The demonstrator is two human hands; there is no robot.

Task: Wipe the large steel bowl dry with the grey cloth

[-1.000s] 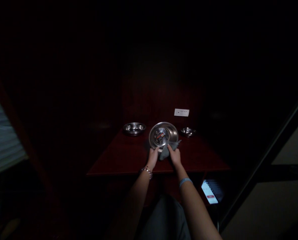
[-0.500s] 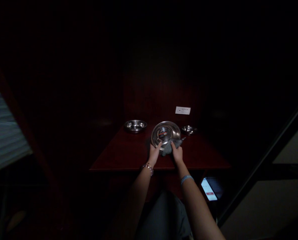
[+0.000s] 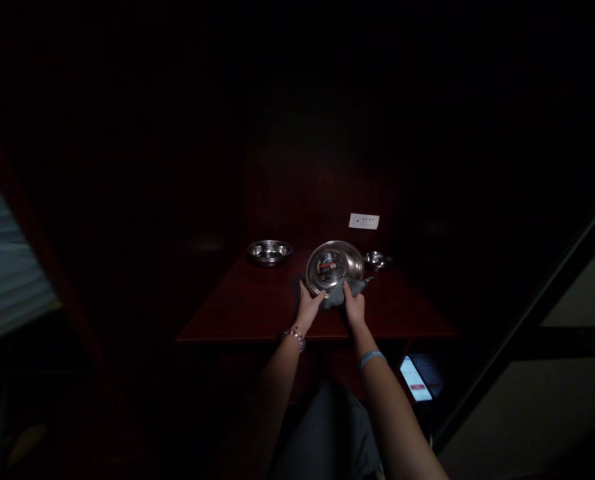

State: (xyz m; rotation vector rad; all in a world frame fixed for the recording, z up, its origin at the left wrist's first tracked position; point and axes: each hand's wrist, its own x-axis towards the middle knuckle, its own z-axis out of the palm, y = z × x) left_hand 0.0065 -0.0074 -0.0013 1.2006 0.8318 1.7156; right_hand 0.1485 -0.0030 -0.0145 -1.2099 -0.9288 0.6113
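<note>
A shiny steel bowl (image 3: 350, 257) with a dark and red label on its inside bottom is held up, tilted toward me, above the table. My left hand (image 3: 308, 308) grips its lower left rim, thumb on the inner side. A grey cloth (image 3: 338, 295) is draped over the lower right rim. My right hand (image 3: 354, 305) pinches the cloth against that rim, its thumb on top; the other fingers are partly hidden behind.
On the reddish-brown table (image 3: 257, 313), a stack of wide steel bowls (image 3: 270, 253) stands at the back left. A smaller steel bowl (image 3: 378, 261) is at the back right, below a white wall socket (image 3: 364, 221). A lit phone (image 3: 416, 379) lies low on the right.
The held bowl has shifted slightly right and turned a little in my hands. My left fingers have spread somewhat along the rim. The cloth stays under my right hand.
</note>
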